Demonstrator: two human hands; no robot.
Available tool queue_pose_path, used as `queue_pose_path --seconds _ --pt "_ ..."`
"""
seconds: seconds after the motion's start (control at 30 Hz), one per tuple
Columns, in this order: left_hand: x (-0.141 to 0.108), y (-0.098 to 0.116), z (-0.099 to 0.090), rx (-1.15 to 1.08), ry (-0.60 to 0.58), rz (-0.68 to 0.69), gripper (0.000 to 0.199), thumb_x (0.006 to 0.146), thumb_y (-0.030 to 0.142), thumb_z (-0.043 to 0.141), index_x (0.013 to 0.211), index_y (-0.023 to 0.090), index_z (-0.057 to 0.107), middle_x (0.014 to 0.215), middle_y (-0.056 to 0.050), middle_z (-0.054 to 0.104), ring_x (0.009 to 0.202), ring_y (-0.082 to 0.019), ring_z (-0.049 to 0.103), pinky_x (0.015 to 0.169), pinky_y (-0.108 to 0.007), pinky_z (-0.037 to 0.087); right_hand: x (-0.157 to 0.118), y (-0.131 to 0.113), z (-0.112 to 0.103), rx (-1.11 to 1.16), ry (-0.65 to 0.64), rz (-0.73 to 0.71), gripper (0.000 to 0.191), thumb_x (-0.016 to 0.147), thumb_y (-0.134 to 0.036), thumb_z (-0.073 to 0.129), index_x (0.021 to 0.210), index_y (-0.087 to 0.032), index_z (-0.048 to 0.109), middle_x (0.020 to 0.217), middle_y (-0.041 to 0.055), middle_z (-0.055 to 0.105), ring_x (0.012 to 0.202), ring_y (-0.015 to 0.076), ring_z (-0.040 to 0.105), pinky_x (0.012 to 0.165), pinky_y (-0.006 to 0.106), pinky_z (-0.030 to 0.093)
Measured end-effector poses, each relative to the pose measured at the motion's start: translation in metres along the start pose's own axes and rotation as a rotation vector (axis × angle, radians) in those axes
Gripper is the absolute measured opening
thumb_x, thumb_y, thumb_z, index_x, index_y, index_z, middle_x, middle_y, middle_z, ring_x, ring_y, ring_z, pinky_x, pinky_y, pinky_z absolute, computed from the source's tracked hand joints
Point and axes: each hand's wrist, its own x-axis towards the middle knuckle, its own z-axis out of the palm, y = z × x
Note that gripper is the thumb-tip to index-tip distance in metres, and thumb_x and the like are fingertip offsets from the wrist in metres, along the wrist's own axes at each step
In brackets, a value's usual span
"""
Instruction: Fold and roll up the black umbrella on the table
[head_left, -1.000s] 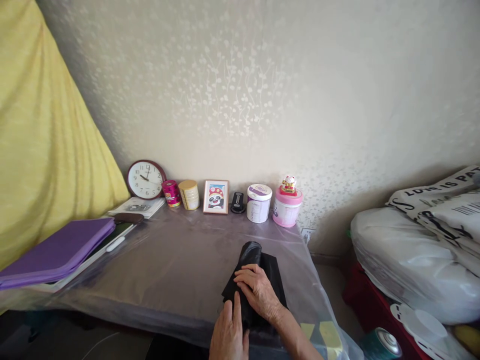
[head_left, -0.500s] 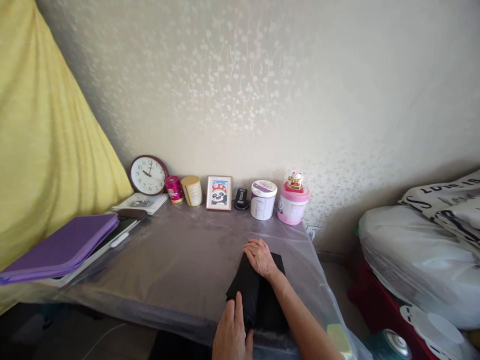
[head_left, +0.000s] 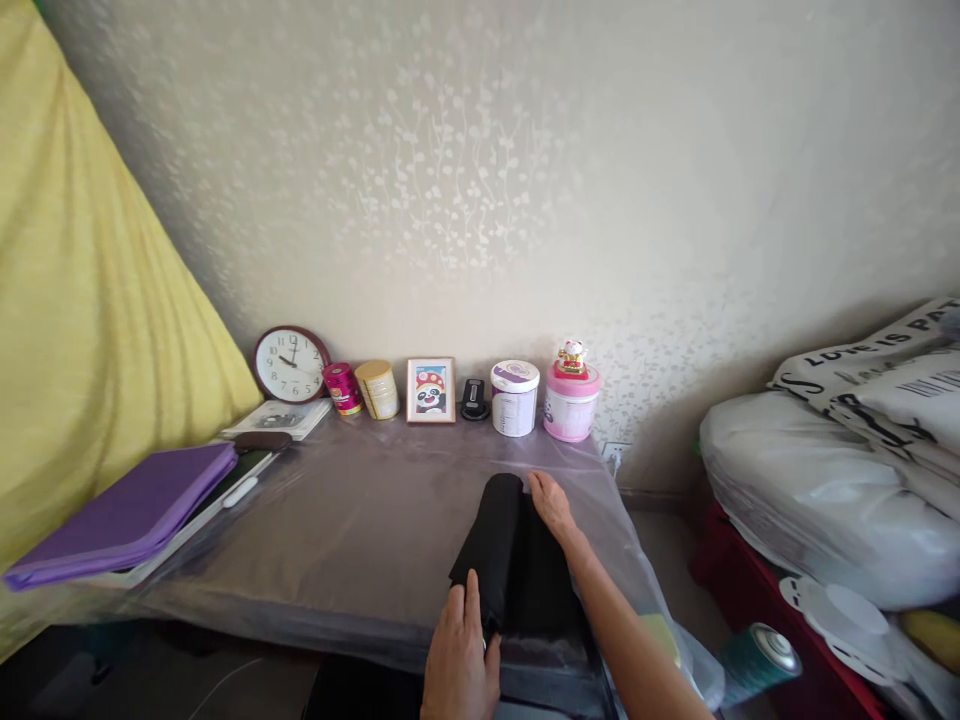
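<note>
A folded black cloth [head_left: 491, 550] lies lengthwise near the front right of the table, its left part a thick, rounded fold and its right part flatter. At its near end, my left hand [head_left: 459, 655] grips the fold, fingers on top and thumb at the side. My right hand [head_left: 552, 508] is at the far right edge of the cloth, fingers bent and closed on that edge; the fingertips are partly hidden.
Plastic film covers the table [head_left: 360, 530]. Along the wall stand a clock [head_left: 291, 365], tins, a framed panda picture [head_left: 430, 390] and tubs [head_left: 514, 400]. Purple folders [head_left: 127, 510] lie left. Right of the table are a spray can [head_left: 761, 660] and white bags [head_left: 817, 500].
My right hand has gone from lying flat across the top of the cloth to its right edge. The left part of the cloth now stands up as a rounder fold. My left hand stays put.
</note>
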Motion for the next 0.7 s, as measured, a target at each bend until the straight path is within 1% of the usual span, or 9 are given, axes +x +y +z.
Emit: queue_pose_path --seconds 0.13,0.23,0.4,0.5,0.6,0.7 --pt "-0.004 0.004 -0.006 0.004 0.050 0.001 0.057 0.083 0.017 0.033 0.138 0.007 0.020 0.135 -0.017 0.037 0.124 -0.023 0.039 0.100 -0.032 0.034 -0.025 0.020 -0.024 0.104 0.025 0.110 0.035 0.082 -0.032 0.038 0.098 -0.015 0.064 0.099 0.0099 0.067 0.094 0.0211 0.060 0.084 0.032 0.042" --pt "-0.005 0.004 -0.005 -0.007 0.078 -0.007 0.056 0.083 0.018 0.035 0.137 0.009 0.022 0.135 -0.015 0.037 0.122 -0.023 0.041 0.098 -0.030 0.035 -0.043 0.025 -0.030 0.193 0.022 0.142 0.037 0.080 -0.036 0.040 0.097 -0.015 0.065 0.097 0.0084 0.068 0.092 0.0203 0.061 0.082 0.031 0.044" --pt "-0.004 0.003 -0.003 -0.021 0.071 -0.014 0.057 0.084 0.021 0.035 0.138 0.010 0.020 0.135 -0.016 0.036 0.123 -0.024 0.040 0.096 -0.031 0.038 -0.060 0.022 -0.028 0.301 0.059 0.190 0.042 0.075 -0.040 0.045 0.100 -0.012 0.064 0.094 0.0092 0.068 0.087 0.0208 0.061 0.077 0.030 0.047" --pt "-0.003 0.002 -0.002 -0.019 0.092 -0.007 0.056 0.085 0.022 0.035 0.138 0.009 0.021 0.135 -0.017 0.037 0.123 -0.025 0.041 0.097 -0.032 0.037 -0.065 0.017 -0.029 0.333 0.072 0.209 0.041 0.074 -0.043 0.048 0.098 -0.014 0.064 0.084 0.0065 0.068 0.079 0.0202 0.062 0.069 0.029 0.047" --pt "-0.003 0.001 0.001 -0.023 0.113 0.008 0.057 0.083 0.021 0.036 0.137 0.009 0.022 0.133 -0.017 0.039 0.120 -0.024 0.043 0.096 -0.031 0.038 -0.069 0.010 -0.031 0.338 0.030 0.224 0.041 0.072 -0.044 0.052 0.098 -0.015 0.064 0.075 0.0034 0.067 0.072 0.0190 0.061 0.063 0.028 0.046" --pt "-0.002 0.000 0.003 -0.031 0.137 0.015 0.057 0.083 0.021 0.037 0.137 0.009 0.023 0.132 -0.017 0.040 0.120 -0.024 0.044 0.095 -0.031 0.039 -0.072 0.001 -0.030 0.304 -0.037 0.209 0.040 0.071 -0.040 0.055 0.101 -0.015 0.062 0.075 0.0026 0.066 0.073 0.0185 0.060 0.064 0.028 0.046"
